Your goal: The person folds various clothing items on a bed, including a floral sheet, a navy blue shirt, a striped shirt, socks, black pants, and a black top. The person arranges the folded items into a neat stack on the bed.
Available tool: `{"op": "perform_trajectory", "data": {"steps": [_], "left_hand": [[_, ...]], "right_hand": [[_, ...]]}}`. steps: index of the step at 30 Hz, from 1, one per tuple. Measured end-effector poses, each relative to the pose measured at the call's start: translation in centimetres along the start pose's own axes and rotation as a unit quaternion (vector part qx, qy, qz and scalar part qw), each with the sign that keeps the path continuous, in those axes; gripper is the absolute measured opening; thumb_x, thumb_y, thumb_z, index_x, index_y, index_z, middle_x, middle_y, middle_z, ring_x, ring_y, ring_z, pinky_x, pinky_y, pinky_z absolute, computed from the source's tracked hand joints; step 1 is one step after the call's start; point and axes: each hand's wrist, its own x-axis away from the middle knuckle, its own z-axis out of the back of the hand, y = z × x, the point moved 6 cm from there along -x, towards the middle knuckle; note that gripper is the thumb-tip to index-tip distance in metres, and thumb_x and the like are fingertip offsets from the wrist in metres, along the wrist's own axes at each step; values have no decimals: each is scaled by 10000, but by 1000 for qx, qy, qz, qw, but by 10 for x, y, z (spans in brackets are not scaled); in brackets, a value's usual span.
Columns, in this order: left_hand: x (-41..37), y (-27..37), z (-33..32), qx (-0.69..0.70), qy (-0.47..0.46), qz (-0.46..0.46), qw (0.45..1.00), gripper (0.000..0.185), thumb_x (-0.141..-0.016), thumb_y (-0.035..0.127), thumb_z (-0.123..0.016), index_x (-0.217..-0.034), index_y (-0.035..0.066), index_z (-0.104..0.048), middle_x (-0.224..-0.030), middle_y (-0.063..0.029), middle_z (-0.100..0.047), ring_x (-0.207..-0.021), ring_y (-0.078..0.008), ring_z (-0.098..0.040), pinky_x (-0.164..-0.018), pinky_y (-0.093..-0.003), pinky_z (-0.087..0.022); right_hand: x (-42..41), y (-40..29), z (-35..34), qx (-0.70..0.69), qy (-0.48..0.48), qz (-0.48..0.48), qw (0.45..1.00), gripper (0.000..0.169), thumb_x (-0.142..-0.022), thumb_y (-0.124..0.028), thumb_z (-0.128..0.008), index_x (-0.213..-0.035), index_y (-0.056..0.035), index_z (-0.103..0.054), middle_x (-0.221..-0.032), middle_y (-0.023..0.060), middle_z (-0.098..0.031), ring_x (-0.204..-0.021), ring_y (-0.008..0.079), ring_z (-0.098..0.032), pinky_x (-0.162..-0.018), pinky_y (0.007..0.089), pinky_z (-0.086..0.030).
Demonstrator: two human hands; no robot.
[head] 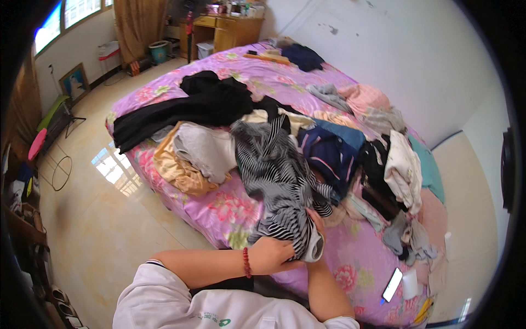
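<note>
A black-and-white striped garment (pixel 283 193) stretches from the middle of the bed to its near edge. At its near end, my left hand (pixel 271 255), with a red bead bracelet (pixel 246 262) on the wrist, grips bunched fabric. My right hand (pixel 317 226) holds the same end from the right side, partly hidden by the cloth. Between the two hands a pale-lined opening (pixel 316 248) of the garment shows. Left of the stripes lie a white garment (pixel 205 150) and a yellow-orange one (pixel 181 174). To the right is a navy garment (pixel 328 154) with pink-and-white trim.
The bed (pixel 234 205) has a purple floral cover. Black clothing (pixel 185 103) lies at its far left, more clothes (pixel 402 168) along the right. A lit phone (pixel 392 285) and a white roll (pixel 409 283) rest near the right edge. A wooden desk (pixel 238 33) stands beyond.
</note>
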Motion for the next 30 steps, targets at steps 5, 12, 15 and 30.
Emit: {"op": "perform_trajectory", "data": {"steps": [5, 12, 15, 30], "left_hand": [[26, -27, -20, 113, 57, 41, 991, 206, -689, 76, -659, -708, 14, -463, -775, -134, -472, -714, -307, -490, -613, -364, -410], [48, -74, 53, 533, 349, 150, 757, 253, -901, 248, -418, -877, 22, -531, -902, -82, -586, -872, -180, -577, -780, -315, -462], [50, -68, 89, 602, 406, 173, 665, 319, -908, 344, -395, -873, 52, -519, -773, -89, -577, -742, -204, -573, -734, -340, -476], [54, -38, -69, -314, -210, 217, 900, 932, -518, 425, -767, -1307, 261, -300, -1349, -165, -249, -1239, -360, -249, -929, -533, -301]], "right_hand": [[89, 103, 44, -335, 162, -413, 831, 295, -825, -146, -470, -1085, -13, -515, -1019, 67, -575, -902, 180, -539, -786, 306, -430], [168, 124, 125, -453, 386, -448, 668, 326, -831, -183, -519, -1140, -83, -492, -1080, 59, -546, -976, 210, -530, -856, 370, -437], [172, 132, 155, -409, 468, -421, 661, 280, -784, -69, -550, -1062, -59, -518, -1001, 55, -555, -910, 208, -537, -804, 371, -451], [159, 100, 186, -451, 474, -355, 668, 275, -803, -289, -610, -949, -67, -540, -914, 35, -555, -838, 171, -538, -749, 333, -456]]}}
